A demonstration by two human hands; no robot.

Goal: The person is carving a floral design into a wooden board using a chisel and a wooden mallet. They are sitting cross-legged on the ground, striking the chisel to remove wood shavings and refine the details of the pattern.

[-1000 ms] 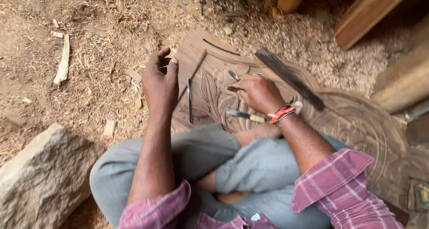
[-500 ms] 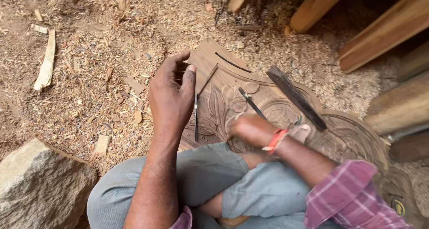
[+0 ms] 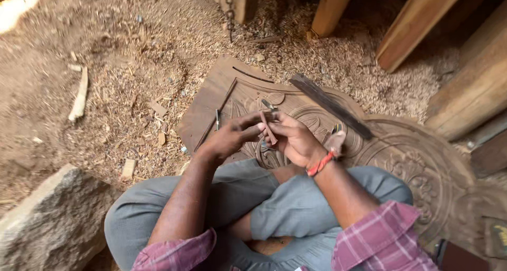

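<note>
I sit cross-legged over a carved wooden panel [image 3: 412,160] lying on the sawdust-covered ground. My left hand [image 3: 229,139] and my right hand [image 3: 296,141] meet above the panel's left part, both pinching a thin reddish-brown stick-like tool [image 3: 268,128] between the fingertips. An orange band circles my right wrist. A slim chisel [image 3: 217,119] lies on the panel just left of my left hand. A long dark flat bar [image 3: 330,105] rests diagonally across the panel beyond my right hand.
A large grey stone [image 3: 50,223] sits at lower left beside my knee. Wooden beams [image 3: 417,25] lean at the upper right. A pale wood sliver [image 3: 80,94] and small chips lie in the sawdust on the left. A chain [image 3: 230,7] hangs at top centre.
My left hand has come off the panel and moved right; my right hand has risen to meet it, and both now grip the thin tool. The view has shifted slightly.
</note>
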